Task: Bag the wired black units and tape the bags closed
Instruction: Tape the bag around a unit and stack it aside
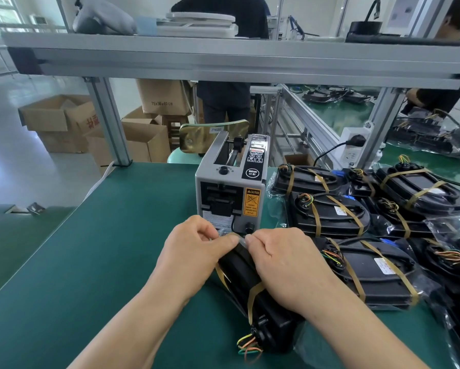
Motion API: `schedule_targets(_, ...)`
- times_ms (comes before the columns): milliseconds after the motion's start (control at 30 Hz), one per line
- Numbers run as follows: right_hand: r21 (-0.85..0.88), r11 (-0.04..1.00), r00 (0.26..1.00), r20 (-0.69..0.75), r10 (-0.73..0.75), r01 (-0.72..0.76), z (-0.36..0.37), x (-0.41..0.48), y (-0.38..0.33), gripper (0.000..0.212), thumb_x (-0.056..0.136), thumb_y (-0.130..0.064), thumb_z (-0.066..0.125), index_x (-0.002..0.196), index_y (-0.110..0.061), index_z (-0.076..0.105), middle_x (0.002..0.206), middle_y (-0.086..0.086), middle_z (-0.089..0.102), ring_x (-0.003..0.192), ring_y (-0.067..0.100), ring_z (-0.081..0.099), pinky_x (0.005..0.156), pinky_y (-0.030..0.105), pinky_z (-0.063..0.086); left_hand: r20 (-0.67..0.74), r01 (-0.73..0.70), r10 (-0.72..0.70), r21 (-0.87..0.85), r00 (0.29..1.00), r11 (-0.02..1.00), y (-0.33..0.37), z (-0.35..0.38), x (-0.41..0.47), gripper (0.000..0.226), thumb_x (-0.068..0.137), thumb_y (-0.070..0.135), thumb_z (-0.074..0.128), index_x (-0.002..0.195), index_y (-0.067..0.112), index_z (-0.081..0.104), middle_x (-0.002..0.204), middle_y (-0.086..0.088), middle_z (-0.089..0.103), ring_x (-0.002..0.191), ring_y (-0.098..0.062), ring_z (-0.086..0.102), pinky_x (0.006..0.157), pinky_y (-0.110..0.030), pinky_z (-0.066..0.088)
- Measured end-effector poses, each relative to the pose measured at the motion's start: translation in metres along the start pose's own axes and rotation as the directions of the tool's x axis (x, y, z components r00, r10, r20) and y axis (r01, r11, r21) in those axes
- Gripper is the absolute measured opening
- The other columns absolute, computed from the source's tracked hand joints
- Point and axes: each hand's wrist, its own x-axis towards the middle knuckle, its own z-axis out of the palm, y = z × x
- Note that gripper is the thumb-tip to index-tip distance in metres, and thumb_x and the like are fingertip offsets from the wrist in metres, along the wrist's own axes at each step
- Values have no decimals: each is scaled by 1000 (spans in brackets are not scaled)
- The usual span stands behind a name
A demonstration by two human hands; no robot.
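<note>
Left hand point(197, 243) pinches the far edge of the clear bag point(224, 233), thumb on forefinger. The wired black unit point(236, 267) lies on the table point(117, 235) between both hands, its coloured wires point(250, 347) at the near end. Right hand point(279, 262) pinches the same edge, palm over the unit.

Unit looks rigid and fairly heavy, so grip the body, not the wires, which look fragile. The film is thin and slippery.

Tape dispenser point(231, 187) stands just beyond the fingertips. Right of the right hand, the bagged units point(330, 211) overlap, one banded unit per bag.
</note>
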Motion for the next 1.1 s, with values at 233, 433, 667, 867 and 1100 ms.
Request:
schedule_targets(233,30,999,1000,-12,-23,23,-5,-2,-2,44,104,-40,31,67,-21,43,69,-3,52,78,26,59,74,39,49,68,13,-11,-29,998,999,0,1,0,54,47,60,77,80,20,59,53,13,49,48,-9,41,54,-32,41)
schedule_targets(433,16,999,997,58,40,-41,-3,-6,-4,73,69,-91,27,73,-22,54,71,-4,62,71,16,59,64,34,49,91,53,-46,-80,995,995,-3,-5,7,34,66,37,86,73,17,60,51,10,52,39,-2,40,37,-16,32)
schedule_targets(667,-125,989,969,221,108,-82,-8,2,-13,70,51,-79,70,94,-28,50,83,-10,60,78,14,60,64,31,49,76,51,-40,-144,996,988,-4,-9,5,19,79,24,81,71,14,66,46,15,53,35,2,40,41,-14,36)
schedule_targets(867,165,975,961,255,104,-150,-34,-11,12,36,66,-40,80,96,-27,66,88,-7,72,81,10,68,80,35,56,-139,-75,47,-204,989,976,-10,-30,-18,16,88,25,69,73,20,70,49,15,53,42,0,41,45,-10,37)
schedule_targets(1100,812,574,975,200,-95,-110,-42,-54,48,44,65,-5,79,105,-21,70,106,13,74,97,25,71,78,28,57,-170,-171,130,-254,977,952,-6,-46,-56,16,90,28,66,75,30,72,63,10,64,57,3,55,53,-7,43)
